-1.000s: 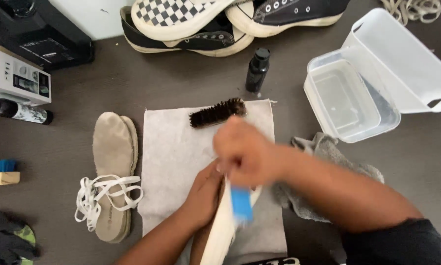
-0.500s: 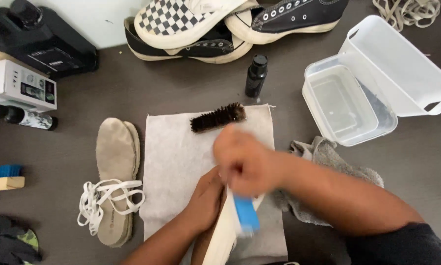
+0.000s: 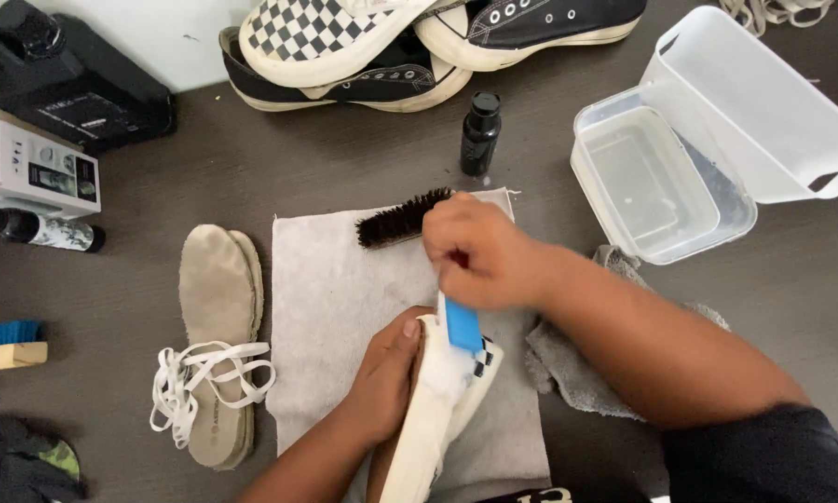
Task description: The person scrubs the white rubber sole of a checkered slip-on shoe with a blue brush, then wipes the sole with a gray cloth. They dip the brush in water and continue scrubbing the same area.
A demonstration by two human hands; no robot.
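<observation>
My left hand (image 3: 386,373) grips a shoe with a white sole (image 3: 428,424), turned on its side over a grey cloth (image 3: 330,298). My right hand (image 3: 479,251) is closed on a blue brush (image 3: 460,324) whose head presses on the foamy toe end of the sole. A dark bristle brush (image 3: 400,217) lies on the cloth just beyond my right hand.
Two tan insoles (image 3: 216,326) and white laces (image 3: 204,377) lie left of the cloth. A black bottle (image 3: 480,133), a clear tub of water (image 3: 656,182) with its lid (image 3: 763,102), a grey towel (image 3: 577,368) and several shoes (image 3: 363,47) surround it.
My right hand with the blue brush has moved up toward the toe of the sole. The left hand keeps its hold on the shoe.
</observation>
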